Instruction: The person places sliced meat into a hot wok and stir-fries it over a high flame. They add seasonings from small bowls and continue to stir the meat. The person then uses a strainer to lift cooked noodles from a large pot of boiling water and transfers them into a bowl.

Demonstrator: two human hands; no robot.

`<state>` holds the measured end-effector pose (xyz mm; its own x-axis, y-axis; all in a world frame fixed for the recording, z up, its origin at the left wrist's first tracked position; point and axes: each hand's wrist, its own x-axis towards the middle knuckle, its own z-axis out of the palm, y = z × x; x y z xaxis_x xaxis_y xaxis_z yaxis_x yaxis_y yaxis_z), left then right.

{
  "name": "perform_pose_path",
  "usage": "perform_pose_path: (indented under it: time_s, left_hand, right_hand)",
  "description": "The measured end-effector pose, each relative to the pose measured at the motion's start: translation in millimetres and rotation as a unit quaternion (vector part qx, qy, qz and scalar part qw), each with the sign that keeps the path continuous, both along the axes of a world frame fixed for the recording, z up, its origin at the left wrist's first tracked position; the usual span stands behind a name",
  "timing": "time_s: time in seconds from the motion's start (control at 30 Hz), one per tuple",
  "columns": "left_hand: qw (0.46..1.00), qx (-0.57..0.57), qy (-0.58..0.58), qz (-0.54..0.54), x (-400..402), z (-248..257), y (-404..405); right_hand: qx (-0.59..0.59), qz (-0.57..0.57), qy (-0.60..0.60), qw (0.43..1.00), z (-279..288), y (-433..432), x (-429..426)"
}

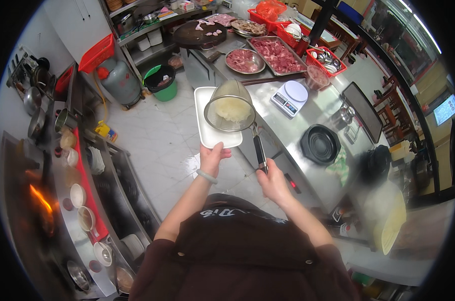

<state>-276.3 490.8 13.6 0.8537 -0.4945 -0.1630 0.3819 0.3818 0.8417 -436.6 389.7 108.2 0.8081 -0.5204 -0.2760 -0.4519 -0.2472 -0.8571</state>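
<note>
My left hand (213, 160) holds the near end of a white rectangular tray (205, 129), its thumb over the rim. My right hand (274, 180) grips the black handle of a metal mesh strainer (237, 88). The strainer is tilted over the tray, its open side towards me, and hides much of the tray. A pale, yellowish clump of food (233, 109), perhaps noodles, lies inside the mesh. Whether the strainer touches the tray I cannot tell.
On the steel counter at right are a kitchen scale (296, 92), a black pot-like dish (320, 144) and trays of raw meat (278, 54). A flame (41, 197) burns at left beside a row of bowls (78, 195). A green bin (166, 94) and a gas cylinder (121, 81) stand on the floor.
</note>
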Motion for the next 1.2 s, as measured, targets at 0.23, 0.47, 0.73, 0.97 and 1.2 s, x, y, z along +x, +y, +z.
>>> perform_pose_path:
  time_s: [0.23, 0.47, 0.73, 0.97, 1.2]
  left_hand:
    - [0.999, -0.038, 0.002, -0.013, 3.7, 25.7, -10.5]
    - [0.997, -0.069, 0.010, -0.040, 6.3, 33.6, -6.2]
    - [0.996, -0.075, 0.023, -0.050, 5.9, 33.8, -9.7]
    - [0.994, -0.077, 0.026, -0.075, 9.1, 37.8, -11.4]
    - [0.992, -0.078, 0.021, -0.095, 12.2, 39.9, -12.1]
  right_hand:
    - [-0.100, 0.000, -0.018, 0.995, -5.9, 14.4, 8.3]
    - [-0.170, -0.018, -0.041, 0.984, -15.8, 21.0, 10.5]
    - [-0.184, -0.042, -0.030, 0.982, -14.0, 31.8, 12.4]
    - [-0.189, -0.066, -0.028, 0.979, -15.8, 35.7, 18.3]
    - [-0.216, -0.070, -0.024, 0.974, -22.0, 30.3, 28.2]
